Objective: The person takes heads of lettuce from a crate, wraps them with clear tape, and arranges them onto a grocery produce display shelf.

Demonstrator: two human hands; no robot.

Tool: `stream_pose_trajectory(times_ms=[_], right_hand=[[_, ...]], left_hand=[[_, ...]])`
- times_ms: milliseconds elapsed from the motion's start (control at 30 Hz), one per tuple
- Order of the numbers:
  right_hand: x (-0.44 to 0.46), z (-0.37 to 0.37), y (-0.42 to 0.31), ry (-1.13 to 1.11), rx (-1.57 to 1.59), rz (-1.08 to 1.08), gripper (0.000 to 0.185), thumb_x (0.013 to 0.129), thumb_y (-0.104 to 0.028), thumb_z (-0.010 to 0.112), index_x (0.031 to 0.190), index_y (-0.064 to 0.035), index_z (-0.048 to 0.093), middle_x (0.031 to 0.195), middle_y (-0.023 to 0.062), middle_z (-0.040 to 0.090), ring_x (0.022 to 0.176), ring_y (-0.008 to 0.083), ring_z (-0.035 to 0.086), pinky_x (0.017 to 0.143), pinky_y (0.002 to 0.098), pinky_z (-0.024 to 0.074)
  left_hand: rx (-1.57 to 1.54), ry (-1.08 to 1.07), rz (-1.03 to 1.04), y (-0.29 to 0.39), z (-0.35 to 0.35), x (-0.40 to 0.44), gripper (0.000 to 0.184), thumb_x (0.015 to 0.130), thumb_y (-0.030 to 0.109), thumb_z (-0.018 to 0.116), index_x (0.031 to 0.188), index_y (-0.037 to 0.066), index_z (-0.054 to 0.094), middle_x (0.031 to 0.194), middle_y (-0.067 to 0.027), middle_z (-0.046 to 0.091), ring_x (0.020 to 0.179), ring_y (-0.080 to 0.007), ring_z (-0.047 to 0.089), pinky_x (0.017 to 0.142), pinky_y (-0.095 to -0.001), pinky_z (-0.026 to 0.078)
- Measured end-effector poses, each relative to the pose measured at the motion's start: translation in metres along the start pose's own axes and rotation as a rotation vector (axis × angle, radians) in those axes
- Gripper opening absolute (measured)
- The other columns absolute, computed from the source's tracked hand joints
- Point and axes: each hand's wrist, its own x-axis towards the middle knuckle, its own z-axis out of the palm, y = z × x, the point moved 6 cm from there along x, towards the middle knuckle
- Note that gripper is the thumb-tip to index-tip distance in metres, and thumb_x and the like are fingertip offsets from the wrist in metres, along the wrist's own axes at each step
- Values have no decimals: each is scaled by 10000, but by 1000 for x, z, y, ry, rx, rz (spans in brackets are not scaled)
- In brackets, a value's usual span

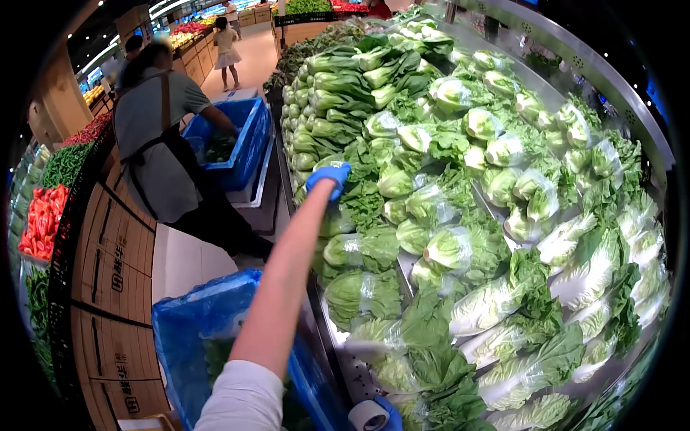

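Note:
My left hand (329, 179), in a blue glove, reaches far forward over the display. Its fingers look closed among leafy greens (363, 201) beside the bok choy stack (334, 100); what they hold, if anything, is hidden. At the bottom edge, my right hand (390, 415), also blue-gloved, grips a roll of white tape (368, 415) and is partly cut off by the frame. Wrapped lettuces (363, 294) lie between the two hands, several with clear bands around them.
A blue lined crate (176, 323) sits under my left forearm. A person in an apron (158, 144) leans over another blue crate (251, 136) at the left. Napa cabbages (532, 345) fill the right. Red peppers (44, 223) stand far left. Another person (226, 54) is farther back.

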Motion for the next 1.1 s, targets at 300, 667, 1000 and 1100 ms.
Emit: stream_pose_trajectory(times_ms=[300,667,1000,1100], right_hand=[[1,-5,30,-34,56,-30,264,820,-299,588,958,-75,608,813,97,626,731,231,611,611,357,518],[-69,31,-63,-263,-735,-445,464,776,-110,613,1204,-2,475,1101,126,560,1009,213,537,869,328,442],[-57,59,-48,-166,-182,-51,214,887,-272,478,983,-91,539,809,41,585,704,165,590,585,313,509],[-58,63,-17,-100,160,248,251,885,-293,487,1001,-80,554,826,54,601,716,180,595,595,334,512]], left_hand=[[-656,331,360,-64,33,55,741,620,413,738,1253,154,452,1063,-244,544,929,-325,565,822,-381,453],[-389,206,124,-56,42,7,884,694,693,504,1270,30,398,1173,-319,472,1107,-409,469,930,-423,375],[-756,304,315,-196,-17,-239,344,873,310,504,1106,70,582,865,-96,610,795,-158,574,721,-280,441],[-581,275,28,-311,20,-352,294,895,248,472,1077,47,588,821,-85,616,718,-160,563,684,-277,442]])
